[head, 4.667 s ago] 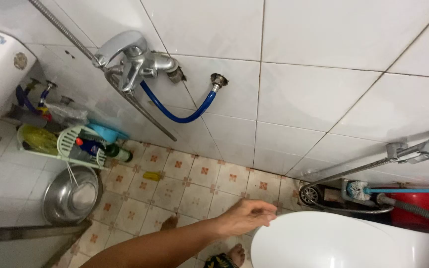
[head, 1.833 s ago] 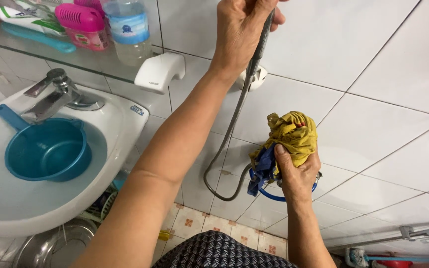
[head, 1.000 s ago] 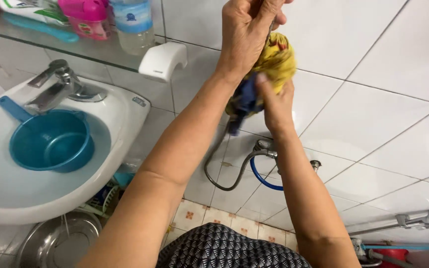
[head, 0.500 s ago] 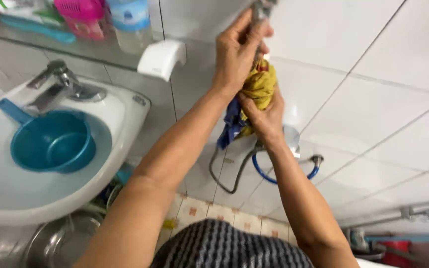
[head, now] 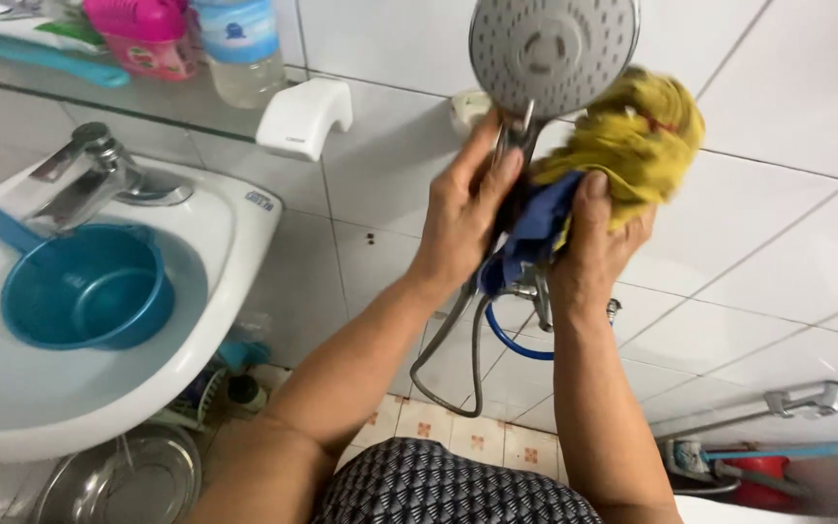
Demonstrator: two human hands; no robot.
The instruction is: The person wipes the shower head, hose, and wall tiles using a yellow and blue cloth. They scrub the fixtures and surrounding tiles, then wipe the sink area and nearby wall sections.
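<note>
Shower head [head: 553,50]: lifted into view since half a second earlier, face toward camera. Left hand [head: 466,221] clasped its handle; right hand [head: 594,245] clutched yellow-blue rag [head: 623,146], shifted from hose to head's edge.

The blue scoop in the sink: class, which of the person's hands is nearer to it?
Left. The left hand, holding the shower head's handle, is right of the blue scoop; the right hand, clutching the yellow cloth, is farther right.
</note>
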